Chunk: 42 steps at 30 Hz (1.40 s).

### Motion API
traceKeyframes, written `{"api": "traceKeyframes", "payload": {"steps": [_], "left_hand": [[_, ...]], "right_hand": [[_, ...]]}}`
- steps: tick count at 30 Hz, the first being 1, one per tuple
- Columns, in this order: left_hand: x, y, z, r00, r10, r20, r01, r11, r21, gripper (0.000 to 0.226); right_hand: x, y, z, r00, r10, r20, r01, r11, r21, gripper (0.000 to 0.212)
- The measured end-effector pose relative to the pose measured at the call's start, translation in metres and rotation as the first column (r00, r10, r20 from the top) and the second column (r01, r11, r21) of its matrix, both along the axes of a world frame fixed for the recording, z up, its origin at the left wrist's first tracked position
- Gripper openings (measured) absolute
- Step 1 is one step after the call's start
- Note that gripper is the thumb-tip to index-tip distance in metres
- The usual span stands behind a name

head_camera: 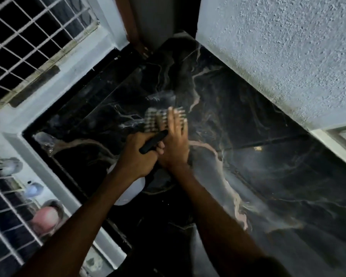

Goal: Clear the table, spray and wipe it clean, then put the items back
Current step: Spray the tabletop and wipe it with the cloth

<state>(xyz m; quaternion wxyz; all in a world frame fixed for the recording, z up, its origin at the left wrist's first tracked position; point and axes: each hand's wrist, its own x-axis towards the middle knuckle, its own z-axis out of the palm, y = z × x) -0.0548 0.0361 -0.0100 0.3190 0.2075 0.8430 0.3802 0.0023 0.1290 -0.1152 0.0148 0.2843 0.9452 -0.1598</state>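
Note:
The table top [258, 120] is black marble with pale veins and looks wet in streaks. My left hand [136, 154] grips the black head of a spray bottle [128, 190], whose white body hangs below my wrist. My right hand [176, 136] lies flat with straight fingers on a checked cloth [154, 119], pressing it on the marble near the middle of the top. The cloth is blurred and partly hidden under my fingers.
A rough white wall [288, 47] borders the table on the right. A barred window [28, 43] and white ledge run along the left. Blurred items, one pinkish and round [46, 216], sit beyond the left edge. A white frame [336, 142] stands at the far right.

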Motion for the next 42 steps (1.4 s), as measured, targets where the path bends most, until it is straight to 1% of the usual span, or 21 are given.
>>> {"api": "traceKeyframes", "payload": {"steps": [3,5,7,8,10,12,13,14,16,18,21,23,25,27,30,32,34,36,38,40,42], "left_hand": [[-0.004,-0.027,0.005,0.993,-0.011,-0.121,0.011,1.000,-0.005,0.019],[-0.007,-0.046,0.003,0.996,0.035,-0.080,-0.036,0.999,-0.006,0.015],[-0.007,-0.063,0.001,0.996,0.086,-0.017,-0.087,0.996,-0.033,0.020],[-0.004,-0.070,0.002,0.995,0.103,-0.005,-0.103,0.994,-0.041,0.021],[0.001,-0.083,0.005,0.989,0.148,0.016,-0.147,0.988,-0.042,0.019],[0.005,-0.095,0.007,0.980,0.191,0.052,-0.189,0.982,-0.026,0.019],[0.006,-0.103,0.006,0.977,0.203,0.062,-0.202,0.979,-0.022,0.023],[0.008,-0.111,0.005,0.978,0.203,0.056,-0.202,0.979,-0.030,0.027],[0.010,-0.125,0.001,0.978,0.205,0.047,-0.202,0.978,-0.060,0.024],[0.011,-0.139,0.000,0.975,0.219,0.046,-0.215,0.973,-0.080,0.016],[0.008,-0.158,0.003,0.983,0.179,-0.051,-0.182,0.981,-0.060,0.015],[0.004,-0.171,0.005,0.985,0.149,-0.088,-0.154,0.986,-0.059,0.014],[0.000,-0.183,0.000,0.987,0.159,-0.030,-0.161,0.978,-0.133,0.020],[-0.003,-0.191,-0.004,0.987,0.162,-0.006,-0.160,0.966,-0.205,0.015],[-0.004,-0.202,-0.003,0.996,0.047,-0.073,-0.064,0.966,-0.252,0.020],[-0.001,-0.205,-0.001,0.998,-0.023,-0.059,0.008,0.971,-0.239,0.020],[0.003,-0.206,-0.003,0.998,-0.067,0.006,0.067,0.975,-0.212,0.017],[0.008,-0.204,-0.005,0.995,-0.086,0.045,0.094,0.968,-0.232,0.014],[0.012,-0.200,-0.005,0.995,-0.102,0.011,0.101,0.963,-0.252,0.016],[0.015,-0.200,-0.006,0.993,-0.116,-0.028,0.107,0.969,-0.224,0.020],[0.014,-0.205,-0.005,0.991,-0.122,-0.052,0.110,0.973,-0.203,0.023]], "right_hand": [[0.050,-0.075,0.003,0.953,0.303,0.001,-0.302,0.952,-0.046,0.065],[0.088,-0.072,0.002,0.931,0.366,0.006,-0.365,0.929,-0.068,0.066],[0.110,-0.032,-0.001,0.943,0.333,0.024,-0.332,0.942,-0.048,0.065],[0.113,-0.003,-0.003,0.962,0.267,0.056,-0.267,0.964,-0.006,0.065],[0.100,0.056,-0.006,0.995,-0.002,0.102,-0.005,0.997,0.073,0.068],[0.071,0.087,-0.001,0.950,-0.300,0.089,0.294,0.953,0.077,0.071],[0.053,0.082,0.002,0.916,-0.393,0.080,0.388,0.919,0.073,0.072],[0.036,0.066,0.004,0.899,-0.430,0.076,0.426,0.902,0.070,0.073],[0.013,0.007,0.005,0.942,-0.330,0.058,0.327,0.943,0.059,0.072],[0.005,-0.071,0.002,0.995,-0.093,0.026,0.092,0.995,0.030,0.070],[0.031,-0.165,0.002,0.978,0.206,0.038,-0.204,0.977,-0.056,0.064],[0.067,-0.177,0.001,0.968,0.245,0.050,-0.242,0.969,-0.051,0.063],[0.109,-0.157,-0.002,0.984,0.167,0.064,-0.165,0.986,-0.035,0.067],[0.149,-0.121,-0.004,0.996,0.024,0.086,-0.024,1.000,0.008,0.067],[0.187,-0.072,-0.002,0.977,-0.173,0.129,0.169,0.985,0.040,0.067],[0.195,-0.059,0.000,0.956,-0.245,0.159,0.238,0.969,0.063,0.068],[0.194,-0.061,-0.001,0.949,-0.272,0.158,0.262,0.962,0.079,0.068],[0.190,-0.066,-0.002,0.942,-0.299,0.154,0.292,0.954,0.067,0.068],[0.188,-0.077,-0.005,0.923,-0.348,0.164,0.343,0.937,0.061,0.068],[0.185,-0.093,-0.006,0.897,-0.409,0.167,0.405,0.913,0.059,0.069],[0.181,-0.118,-0.003,0.893,-0.422,0.155,0.416,0.907,0.069,0.069]]}}
